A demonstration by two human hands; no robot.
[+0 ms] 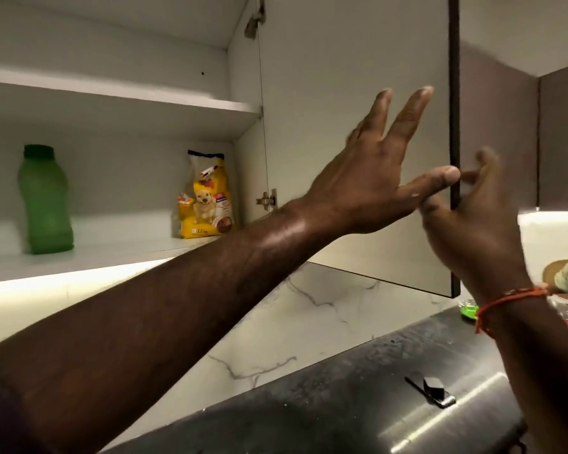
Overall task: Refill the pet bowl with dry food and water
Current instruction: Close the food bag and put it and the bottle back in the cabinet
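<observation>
Yellow food bag (205, 198) upright w/ top up; left hand (371, 188) splayed, right hand (469, 221) blurred, grip unclear.

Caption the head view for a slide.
Both hands at the open cabinet door; dog food bag and green bottle shelved inside.

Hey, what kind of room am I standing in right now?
Most likely a home kitchen: an open wall cabinet holding a dog food bag and a green bottle, a marble-look backsplash, and a dark countertop below.

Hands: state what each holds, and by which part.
Left hand holds nothing; its fingers are spread flat by the cabinet door. Right hand is at the door's outer edge, blurred; grip cannot be told.
</observation>
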